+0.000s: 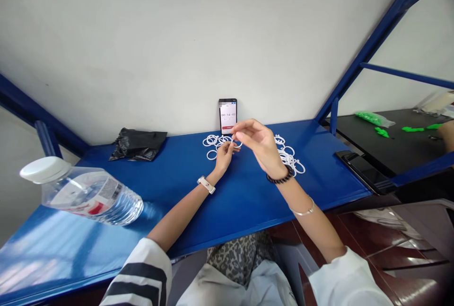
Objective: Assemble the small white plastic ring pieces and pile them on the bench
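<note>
A white plastic ring (237, 144) is held up above the blue table, between my two hands. My left hand (223, 158) is closed in a pinch on its lower left side. My right hand (261, 149) comes in from above, thumb and fingertips pinched together at the ring's upper edge; a small part there is too tiny to make out. Behind my left hand lies a loose group of similar white rings (212, 155). Another pile of white rings (300, 168), some with small eyelets, lies to the right, partly hidden by my right hand and wrist.
A phone (228, 116) showing a running timer leans against the wall. At the left stand a large water bottle (95, 197) and a black plastic bag (140, 144). Another phone (367, 171) rests at the right edge. Green pieces (382, 132) and someone's arm appear on the neighbouring black table.
</note>
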{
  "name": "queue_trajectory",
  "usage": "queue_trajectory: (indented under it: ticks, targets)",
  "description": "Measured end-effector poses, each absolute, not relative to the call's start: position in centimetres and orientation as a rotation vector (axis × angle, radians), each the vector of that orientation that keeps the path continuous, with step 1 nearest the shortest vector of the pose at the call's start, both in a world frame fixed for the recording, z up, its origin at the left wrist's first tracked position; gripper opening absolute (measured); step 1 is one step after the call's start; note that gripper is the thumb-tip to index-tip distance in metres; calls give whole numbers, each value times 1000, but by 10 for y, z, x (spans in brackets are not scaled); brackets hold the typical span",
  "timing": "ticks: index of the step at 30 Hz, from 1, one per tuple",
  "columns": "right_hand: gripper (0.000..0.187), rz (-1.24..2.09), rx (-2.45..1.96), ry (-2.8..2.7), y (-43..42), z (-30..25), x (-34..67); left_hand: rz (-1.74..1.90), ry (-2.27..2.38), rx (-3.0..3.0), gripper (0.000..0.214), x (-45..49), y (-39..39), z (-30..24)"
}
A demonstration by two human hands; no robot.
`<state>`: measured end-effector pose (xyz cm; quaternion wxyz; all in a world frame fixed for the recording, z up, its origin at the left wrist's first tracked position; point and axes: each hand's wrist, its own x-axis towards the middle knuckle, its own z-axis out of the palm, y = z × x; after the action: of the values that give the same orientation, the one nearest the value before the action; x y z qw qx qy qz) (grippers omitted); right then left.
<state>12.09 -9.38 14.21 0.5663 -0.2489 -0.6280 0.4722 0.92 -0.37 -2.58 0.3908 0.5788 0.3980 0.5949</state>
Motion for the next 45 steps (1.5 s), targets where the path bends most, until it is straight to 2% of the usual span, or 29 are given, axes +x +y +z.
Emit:
queue_trajectory:
  ticks: [5, 11, 24, 36, 45]
  targets:
    - [26, 895, -1005, -1434, -9, 57, 153, 1466, 1025, 1500, 38, 9, -4, -24]
    - [39, 1095, -985, -1436, 11, 8, 168, 1384, 1054, 1573, 32, 10, -6, -22]
    - [40, 1371, -881, -1285, -1, 2, 163, 1472, 1104, 1943, 26, 13, -17, -14]
    - [34, 1269, -970, -1177, 0, 0, 166, 1474, 1159, 2062, 19, 12, -13, -23]
    - [34, 1422, -927, -1043, -2, -5, 163, 1668, 1220, 1772, 15, 5, -12, -16]
